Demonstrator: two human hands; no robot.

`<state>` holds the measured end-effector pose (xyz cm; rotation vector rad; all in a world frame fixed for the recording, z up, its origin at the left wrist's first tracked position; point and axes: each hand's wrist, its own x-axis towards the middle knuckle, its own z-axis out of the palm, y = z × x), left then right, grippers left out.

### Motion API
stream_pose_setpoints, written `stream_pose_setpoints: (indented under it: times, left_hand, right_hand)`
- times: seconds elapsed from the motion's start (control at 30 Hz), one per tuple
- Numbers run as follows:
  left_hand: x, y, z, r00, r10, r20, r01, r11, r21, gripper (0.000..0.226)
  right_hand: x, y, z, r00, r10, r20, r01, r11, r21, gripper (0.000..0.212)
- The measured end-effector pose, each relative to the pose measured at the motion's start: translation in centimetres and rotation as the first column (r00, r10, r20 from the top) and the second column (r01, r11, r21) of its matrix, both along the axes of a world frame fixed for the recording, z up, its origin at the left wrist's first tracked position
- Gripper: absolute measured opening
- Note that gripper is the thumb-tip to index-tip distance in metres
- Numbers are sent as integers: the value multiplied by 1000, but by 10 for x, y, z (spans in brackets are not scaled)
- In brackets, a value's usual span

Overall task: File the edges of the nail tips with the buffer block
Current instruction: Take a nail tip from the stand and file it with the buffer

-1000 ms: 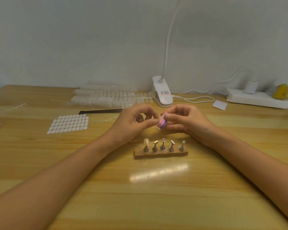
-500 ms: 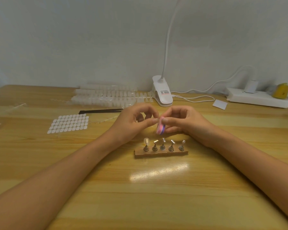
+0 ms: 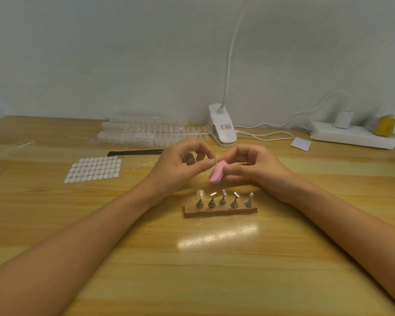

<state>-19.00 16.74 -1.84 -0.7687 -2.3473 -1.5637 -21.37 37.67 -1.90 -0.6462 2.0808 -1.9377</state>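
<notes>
My right hand (image 3: 255, 166) grips a pink buffer block (image 3: 216, 172) with a purple underside, tilted down to the left. My left hand (image 3: 180, 166) is raised beside it with thumb and curled fingers pinched together right at the block's upper end; the nail tip between them is too small to make out. Just in front of both hands a wooden holder (image 3: 220, 210) carries several metal stands. A clear nail tip (image 3: 200, 194) sits on the leftmost stand.
A sheet of adhesive tabs (image 3: 92, 169) lies at the left. Strips of clear nail tips (image 3: 151, 131) and a black file (image 3: 135, 152) lie behind it. A white clip lamp (image 3: 222, 128), its cable, a small white card (image 3: 301, 143) and a power strip (image 3: 354, 136) stand at the back right.
The buffer block has tilted and slid downward in my right hand, showing more of its pink face. My left hand stays in the same pinch.
</notes>
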Motion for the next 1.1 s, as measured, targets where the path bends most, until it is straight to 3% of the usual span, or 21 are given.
stream_pose_setpoints:
  times: [0.13,0.27,0.37,0.5,0.6,0.67,0.77,0.83,0.9,0.93,1.03,1.1]
  left_hand:
    - [1,1,1,1000,7,-2,-7,1000,-20,3]
    - [2,0,3,1000,17,-26,-17,1000,-18,3]
    - [3,0,3,1000,7,-16,-7,1000,-5,2]
    - [2,0,2,999,14,-37,-15,999,-38,3]
    - [1,0,1,999,15,-31,-16,999,-36,8]
    - [1,-1,0,999,32,-22,-33,998,-49,10]
    - [0,-2,-1,997,68,43,-65,996,-59,4]
    - [1,-2,1,992,58,114,-53,997,-50,5]
    - [4,-1,6,980,49,195,-43,999,-32,10]
    - [5,-1,10,972,43,230,-36,999,-34,12]
    - [9,0,27,955,-28,294,51,996,-70,7]
    - [13,-1,39,944,-51,327,96,988,-121,9]
  right_hand:
    - [-1,2,1,997,-53,50,59,989,-135,24]
    - [0,0,1,999,25,30,-24,999,-28,24]
    - [-2,1,2,996,-38,82,49,988,-144,26]
    - [0,-1,1,998,40,39,-39,999,-16,21]
    - [-3,4,3,990,-79,112,102,971,-216,21]
    - [-7,14,5,972,-204,114,225,950,-219,20]
    - [-8,25,1,956,-268,-120,284,947,152,21]
    - [-4,25,2,889,-218,-403,388,826,409,19]
    - [4,22,6,727,-145,-671,535,732,422,26]
    - [10,20,11,662,-113,-741,542,755,369,30]
    - [26,6,26,588,24,-809,379,875,302,30]
    - [36,-6,35,565,42,-824,364,884,294,24]
